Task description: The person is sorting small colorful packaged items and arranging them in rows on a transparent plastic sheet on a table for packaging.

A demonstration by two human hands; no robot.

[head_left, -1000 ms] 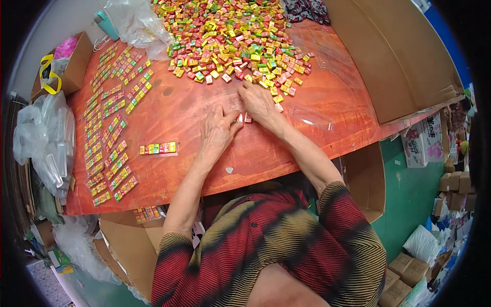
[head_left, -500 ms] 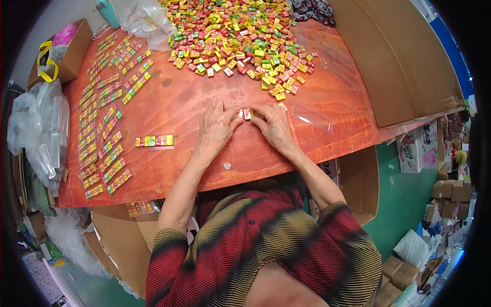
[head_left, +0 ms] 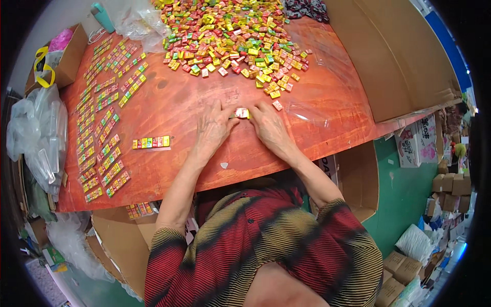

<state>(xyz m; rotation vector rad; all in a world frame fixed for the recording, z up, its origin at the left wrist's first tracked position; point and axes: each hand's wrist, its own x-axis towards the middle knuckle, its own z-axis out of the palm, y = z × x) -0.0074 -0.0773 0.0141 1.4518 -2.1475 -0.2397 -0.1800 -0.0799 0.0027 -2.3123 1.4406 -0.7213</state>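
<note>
Between my two hands is a short row of small boxes with pale and yellow faces, lying on the red wooden table. My left hand pinches the row's left end with thumb and fingers. At the other end, my right hand presses against the yellow side, its fingers closed and partly covering the boxes. How many boxes are in the row cannot be made out. One loose pinkish box lies just right of my right hand. To the left sits a finished-looking strip of coloured boxes on clear film.
A large heap of small red, yellow and green boxes covers the far table. Many box strips are laid out at left. A tall cardboard carton borders the right side. Clear plastic bags hang at the left edge.
Half a second ago a gap separated the boxes at my two hands; now they sit together in one row. My hands have come slightly closer. The whole view has shifted a little.
</note>
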